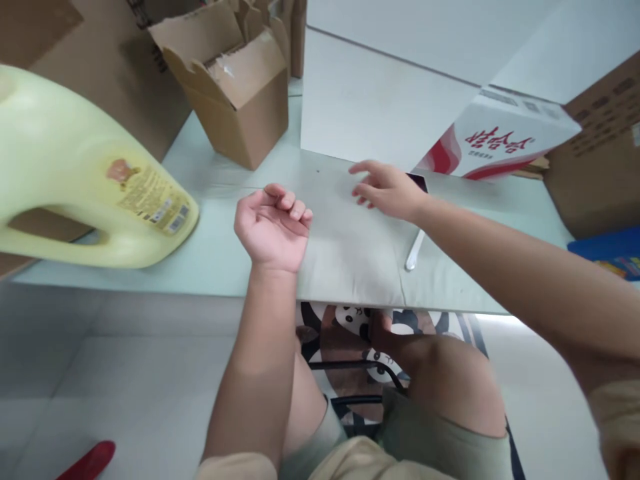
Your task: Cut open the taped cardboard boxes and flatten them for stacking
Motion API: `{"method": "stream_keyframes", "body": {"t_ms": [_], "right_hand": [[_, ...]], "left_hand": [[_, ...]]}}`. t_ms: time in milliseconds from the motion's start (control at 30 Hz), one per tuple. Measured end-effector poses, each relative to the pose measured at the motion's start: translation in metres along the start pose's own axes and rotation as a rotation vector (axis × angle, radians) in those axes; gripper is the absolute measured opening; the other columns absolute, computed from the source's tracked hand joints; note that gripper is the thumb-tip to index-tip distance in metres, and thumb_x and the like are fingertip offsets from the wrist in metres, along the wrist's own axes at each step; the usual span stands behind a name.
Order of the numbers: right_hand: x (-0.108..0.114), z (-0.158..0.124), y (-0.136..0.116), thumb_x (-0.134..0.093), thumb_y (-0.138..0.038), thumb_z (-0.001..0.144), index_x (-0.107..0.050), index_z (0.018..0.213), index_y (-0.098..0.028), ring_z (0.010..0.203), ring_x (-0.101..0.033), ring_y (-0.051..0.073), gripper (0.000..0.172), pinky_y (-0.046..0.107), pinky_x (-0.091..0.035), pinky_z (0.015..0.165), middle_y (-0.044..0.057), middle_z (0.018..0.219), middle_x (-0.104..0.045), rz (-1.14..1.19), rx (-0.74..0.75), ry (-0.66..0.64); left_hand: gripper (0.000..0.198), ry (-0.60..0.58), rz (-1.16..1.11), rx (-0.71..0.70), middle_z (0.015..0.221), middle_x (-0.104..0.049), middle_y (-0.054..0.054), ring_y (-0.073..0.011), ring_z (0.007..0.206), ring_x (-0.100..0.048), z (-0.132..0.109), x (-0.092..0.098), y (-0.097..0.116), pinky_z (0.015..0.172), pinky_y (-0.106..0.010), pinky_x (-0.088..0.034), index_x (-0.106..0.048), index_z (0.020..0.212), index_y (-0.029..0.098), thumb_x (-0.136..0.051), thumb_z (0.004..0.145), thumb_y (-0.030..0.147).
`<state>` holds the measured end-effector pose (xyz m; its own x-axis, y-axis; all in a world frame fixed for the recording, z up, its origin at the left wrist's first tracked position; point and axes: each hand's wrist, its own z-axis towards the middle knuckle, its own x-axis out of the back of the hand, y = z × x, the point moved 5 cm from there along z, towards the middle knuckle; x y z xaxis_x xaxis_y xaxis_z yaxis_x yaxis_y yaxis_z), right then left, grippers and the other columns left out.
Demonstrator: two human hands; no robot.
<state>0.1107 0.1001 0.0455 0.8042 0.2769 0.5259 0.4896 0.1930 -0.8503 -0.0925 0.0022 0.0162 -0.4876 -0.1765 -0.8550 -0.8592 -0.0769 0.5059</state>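
My left hand [274,230] is raised above the pale table, palm turned up, its fingers loosely bent and nothing in it. To its right, my right hand [383,190] hovers over the tabletop with its fingers apart, also holding nothing. Partly covered by my right wrist is a dark flat object [420,181], too hidden to name. A white object with a rounded end, like a spoon handle [415,250], lies below my right forearm, which hides its upper part.
A large yellow-green jug [145,173] stands at the left. Behind are an open cardboard box [245,100], white panels [370,100] and a white-and-red carton [500,133]. The pale table [345,267] ends just above my knees. A blue package [607,247] sits at right.
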Motion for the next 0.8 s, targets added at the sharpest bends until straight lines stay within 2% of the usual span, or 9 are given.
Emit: {"method": "stream_keyframes", "body": {"t_ms": [133, 200, 267, 333, 433, 500, 600, 733, 800], "right_hand": [[-0.069, 0.055, -0.065, -0.067, -0.004, 0.082, -0.074, 0.117, -0.022, 0.099, -0.074, 0.018, 0.040, 0.035, -0.061, 0.098, 0.005, 0.123, -0.073, -0.284, 0.318, -0.040], [-0.099, 0.079, -0.094, -0.061, -0.005, 0.085, -0.072, 0.122, -0.020, 0.129, -0.067, 0.025, 0.042, 0.038, -0.058, 0.108, 0.006, 0.148, -0.059, -0.396, 0.393, -0.084], [-0.123, 0.103, -0.117, -0.059, -0.003, 0.086, -0.070, 0.125, -0.021, 0.143, -0.058, 0.026, 0.043, 0.041, -0.055, 0.115, 0.004, 0.166, -0.043, -0.444, 0.403, -0.122], [-0.142, 0.124, -0.132, -0.062, 0.001, 0.085, -0.068, 0.122, -0.020, 0.146, -0.054, 0.022, 0.044, 0.042, -0.047, 0.126, -0.001, 0.172, -0.036, -0.454, 0.377, -0.143], [-0.158, 0.142, -0.141, -0.066, 0.008, 0.080, -0.065, 0.110, -0.015, 0.140, -0.057, 0.017, 0.037, 0.042, -0.040, 0.132, -0.003, 0.157, -0.054, -0.460, 0.315, -0.156], [-0.156, 0.141, -0.138, -0.065, 0.006, 0.082, -0.065, 0.104, -0.014, 0.133, -0.062, 0.018, 0.030, 0.045, -0.043, 0.130, -0.002, 0.136, -0.066, -0.450, 0.289, -0.125], [-0.131, 0.121, -0.124, -0.055, 0.003, 0.090, -0.065, 0.103, -0.013, 0.125, -0.065, 0.018, 0.023, 0.038, -0.052, 0.119, -0.001, 0.118, -0.068, -0.382, 0.290, -0.027], [-0.077, 0.061, -0.082, -0.063, -0.008, 0.093, -0.061, 0.100, -0.017, 0.082, -0.066, 0.006, 0.011, 0.019, -0.059, 0.081, -0.004, 0.102, -0.068, -0.222, 0.298, 0.088], [-0.047, 0.016, -0.058, -0.076, -0.014, 0.089, -0.059, 0.102, -0.022, 0.067, -0.059, 0.004, 0.023, 0.018, -0.056, 0.072, -0.008, 0.091, -0.066, 0.081, 0.370, 0.230]], "left_hand": [[0.028, 0.074, -0.063, 0.005, 0.058, -0.045, 0.003, -0.0095, 0.049, -0.045, 0.007, 0.012, 0.010, 0.055, -0.025, -0.046, -0.058, 0.068, 0.022, -0.056, 0.092, 0.038], [0.032, 0.131, -0.107, 0.012, 0.057, -0.043, 0.003, -0.0090, 0.047, -0.043, 0.008, 0.014, 0.016, 0.053, -0.024, -0.043, -0.056, 0.067, 0.021, -0.051, 0.094, 0.037], [0.035, 0.185, -0.124, -0.001, 0.057, -0.041, 0.003, -0.0088, 0.045, -0.041, 0.008, 0.014, 0.023, 0.050, -0.024, -0.041, -0.054, 0.065, 0.021, -0.049, 0.096, 0.039], [0.038, 0.235, -0.126, -0.025, 0.056, -0.040, 0.003, -0.0090, 0.044, -0.039, 0.007, 0.015, 0.029, 0.048, -0.024, -0.039, -0.053, 0.065, 0.021, -0.048, 0.097, 0.041], [0.040, 0.277, -0.131, -0.052, 0.055, -0.039, 0.002, -0.0093, 0.044, -0.037, 0.007, 0.017, 0.033, 0.046, -0.024, -0.037, -0.052, 0.064, 0.021, -0.046, 0.098, 0.041], [0.040, 0.272, -0.107, -0.069, 0.055, -0.039, 0.002, -0.0099, 0.044, -0.037, 0.007, 0.018, 0.034, 0.046, -0.025, -0.037, -0.051, 0.064, 0.021, -0.048, 0.098, 0.043], [0.038, 0.291, -0.014, -0.132, 0.056, -0.037, 0.002, -0.0109, 0.045, -0.037, 0.007, 0.021, 0.035, 0.048, -0.026, -0.037, -0.048, 0.066, 0.022, -0.052, 0.095, 0.046], [0.032, 0.473, 0.146, -0.337, 0.062, -0.038, 0.002, -0.0118, 0.053, -0.040, 0.004, 0.034, 0.043, 0.054, -0.027, -0.036, -0.045, 0.071, 0.023, -0.053, 0.093, 0.045], [0.028, 0.523, 0.246, -0.430, 0.070, -0.046, 0.001, -0.0138, 0.063, -0.049, 0.004, 0.040, 0.044, 0.060, -0.028, -0.040, -0.047, 0.077, 0.023, -0.055, 0.092, 0.045]]}}
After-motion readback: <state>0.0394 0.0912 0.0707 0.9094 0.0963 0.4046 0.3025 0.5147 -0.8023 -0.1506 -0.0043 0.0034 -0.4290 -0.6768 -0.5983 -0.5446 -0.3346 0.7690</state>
